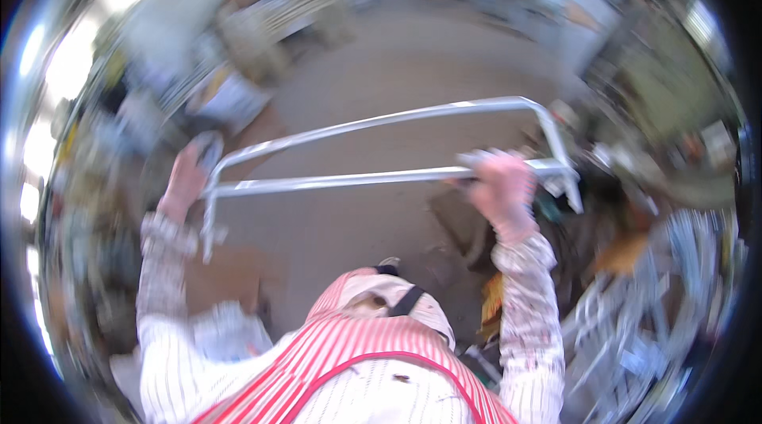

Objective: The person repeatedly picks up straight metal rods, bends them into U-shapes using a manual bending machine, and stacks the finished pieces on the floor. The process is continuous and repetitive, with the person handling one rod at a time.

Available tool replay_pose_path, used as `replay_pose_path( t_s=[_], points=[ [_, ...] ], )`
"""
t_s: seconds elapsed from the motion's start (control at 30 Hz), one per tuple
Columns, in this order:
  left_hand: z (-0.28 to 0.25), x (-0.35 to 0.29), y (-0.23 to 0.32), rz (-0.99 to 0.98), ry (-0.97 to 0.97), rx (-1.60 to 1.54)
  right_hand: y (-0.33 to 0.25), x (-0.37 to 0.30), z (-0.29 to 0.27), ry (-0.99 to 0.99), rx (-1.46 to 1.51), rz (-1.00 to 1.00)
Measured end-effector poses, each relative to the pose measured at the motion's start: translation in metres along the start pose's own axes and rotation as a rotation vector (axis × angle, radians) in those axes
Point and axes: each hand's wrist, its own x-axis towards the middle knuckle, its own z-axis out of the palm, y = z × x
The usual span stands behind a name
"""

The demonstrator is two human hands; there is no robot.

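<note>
A white tubular metal frame (381, 116) is held up in front of me above the floor. It has two long bars, bent corners and short legs at both ends. My right hand (504, 186) is wrapped round the lower bar near the right end. A small greyish thing (475, 158) shows by those fingers, too blurred to name. At the frame's left corner my left hand (186, 178) is closed, its fingers partly hidden and smeared. Against that hand is a rounded grey-white thing (209, 150) whose kind I cannot make out.
Many white metal frames (635, 313) are heaped at the lower right. A brown cardboard piece (226, 277) lies on the floor at my left. Cluttered benches and pale stacks (278, 19) line the far left. A large greenish surface (675, 79) stands at right.
</note>
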Motion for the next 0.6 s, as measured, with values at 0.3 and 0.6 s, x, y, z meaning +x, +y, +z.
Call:
replay_pose_path(
  t_s=[0.3, 0.6],
  points=[
    [0.020, -0.088, -0.047, -0.975, -0.127, -1.274, -0.007, -0.003, 0.024, -0.061, 0.037, -0.042],
    [-0.012, -0.027, -0.031, -0.776, 0.004, -1.039, 0.004, 0.017, 0.014, 0.031, -0.017, -0.044]
  ],
)
